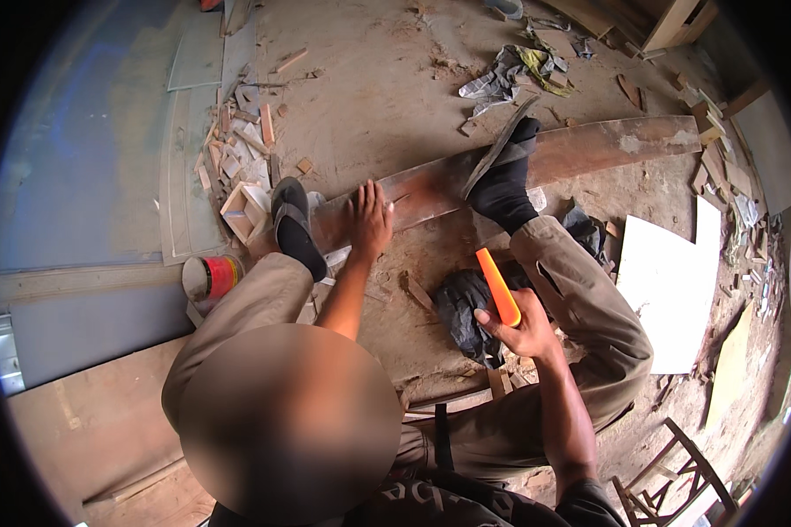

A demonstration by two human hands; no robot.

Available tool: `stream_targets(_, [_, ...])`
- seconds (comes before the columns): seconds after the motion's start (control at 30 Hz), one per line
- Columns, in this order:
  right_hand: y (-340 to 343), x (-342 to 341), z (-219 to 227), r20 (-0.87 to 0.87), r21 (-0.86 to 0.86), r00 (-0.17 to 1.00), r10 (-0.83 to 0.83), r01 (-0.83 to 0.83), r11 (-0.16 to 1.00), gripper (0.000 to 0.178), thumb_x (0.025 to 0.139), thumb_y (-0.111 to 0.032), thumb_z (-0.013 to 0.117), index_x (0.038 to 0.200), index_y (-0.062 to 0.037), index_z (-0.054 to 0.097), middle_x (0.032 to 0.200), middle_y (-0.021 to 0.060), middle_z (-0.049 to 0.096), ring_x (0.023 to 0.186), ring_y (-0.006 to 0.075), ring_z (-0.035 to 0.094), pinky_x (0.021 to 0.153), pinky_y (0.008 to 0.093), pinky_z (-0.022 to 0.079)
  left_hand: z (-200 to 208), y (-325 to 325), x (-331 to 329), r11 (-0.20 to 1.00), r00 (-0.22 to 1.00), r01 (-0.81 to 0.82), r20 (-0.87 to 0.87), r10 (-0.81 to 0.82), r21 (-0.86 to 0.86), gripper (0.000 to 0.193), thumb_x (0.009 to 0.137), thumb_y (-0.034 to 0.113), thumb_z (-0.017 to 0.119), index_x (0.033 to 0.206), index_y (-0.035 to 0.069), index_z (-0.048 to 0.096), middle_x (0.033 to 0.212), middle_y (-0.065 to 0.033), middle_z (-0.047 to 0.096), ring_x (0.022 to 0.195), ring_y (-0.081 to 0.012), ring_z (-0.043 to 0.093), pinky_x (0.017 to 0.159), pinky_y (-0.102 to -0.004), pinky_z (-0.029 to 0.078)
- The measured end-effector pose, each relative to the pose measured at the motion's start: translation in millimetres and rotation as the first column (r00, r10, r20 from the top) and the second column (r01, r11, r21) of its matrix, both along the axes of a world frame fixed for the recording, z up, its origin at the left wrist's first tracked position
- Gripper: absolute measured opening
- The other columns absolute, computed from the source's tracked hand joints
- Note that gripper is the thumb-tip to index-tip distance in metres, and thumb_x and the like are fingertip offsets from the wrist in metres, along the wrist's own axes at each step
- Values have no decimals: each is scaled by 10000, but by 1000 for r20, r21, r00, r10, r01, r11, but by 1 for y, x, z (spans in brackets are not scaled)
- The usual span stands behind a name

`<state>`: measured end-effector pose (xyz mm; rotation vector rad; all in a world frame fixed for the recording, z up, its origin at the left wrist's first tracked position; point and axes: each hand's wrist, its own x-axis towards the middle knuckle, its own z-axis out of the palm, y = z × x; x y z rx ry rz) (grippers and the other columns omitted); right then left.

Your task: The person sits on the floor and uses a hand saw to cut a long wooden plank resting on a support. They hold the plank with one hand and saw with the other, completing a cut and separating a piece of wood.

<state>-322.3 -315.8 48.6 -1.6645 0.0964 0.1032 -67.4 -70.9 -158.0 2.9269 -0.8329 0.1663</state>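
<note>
Under the left hand [368, 221] lies a long, curved reddish-brown wooden board [589, 147], stretched across the dusty workshop floor [369, 79]. That hand is spread open, palm down, fingers flat on the wood, apparently pressing it so it cannot slide. Both feet seem to serve the same purpose: the left foot in a black sandal [294, 227] rests at the board's near end, just left of the open hand, and the right foot in a black sock [504, 186] is planted across the board further right, so the plank is pinned at three spots.

The right hand [517, 327] is closed around the lower end of an orange tool handle [498, 286], which points up and away toward the board; whatever tip it has cannot be made out. Just left of this hand, a crumpled black plastic bag [464, 303] sits on the floor between the person's knees.

Left of the left hand are a small red tin with a pale lid [209, 277] and a scatter of wood offcuts [237, 158]. Beyond the board, well away from both hands, lies a bundle of grey and yellow rags [518, 70]. Right of the right hand, a white sheet [672, 281] lies flat on the floor.
</note>
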Motion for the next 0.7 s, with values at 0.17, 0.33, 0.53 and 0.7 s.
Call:
stream_targets(0.17, [-16, -10, -13, -4, -11, 997, -76, 76, 997, 327, 845, -177, 714, 642, -13, 518, 517, 13, 434, 487, 98, 393, 473, 297, 342, -4, 7, -77, 963, 960, 32, -260, -104, -268, 468, 1009, 337, 378, 1270, -16, 539, 1363, -242, 489, 1290, -359, 446, 1065, -452, 344])
stream_targets(0.33, [-18, -10, -14, 66, 27, 996, -53, 51, 998, 314, 843, -163, 709, 634, -12, 528, 516, 18, 466, 482, 94, 424, 470, 294, 354, 14, 21, -19, 925, 983, -121, -172, 61, -361, 257, 941, 220, 553, 950, -33, 598, 1001, -226, 604, 938, -412, 578, 780, -496, 461])
stream_targets(0.53, [-15, -12, -20, 61, 52, 992, -107, 103, 993, 344, 819, -186, 744, 649, 2, 512, 493, 56, 358, 474, 114, 310, 441, 321, 288, 16, -25, 3, 943, 995, -93, -68, 74, -320, 298, 885, 268, 622, 1014, 0, 598, 1098, -221, 557, 972, -409, 565, 835, -476, 471])
stream_targets(0.7, [-22, -11, -20, 56, 29, 991, -124, 123, 992, 341, 822, -195, 737, 673, 10, 508, 494, 57, 352, 480, 110, 305, 444, 317, 301, 20, -61, -27, 956, 950, -277, -181, 256, -102, 400, 864, 311, 655, 1121, 20, 557, 1198, -195, 510, 1091, -385, 554, 909, -456, 480])
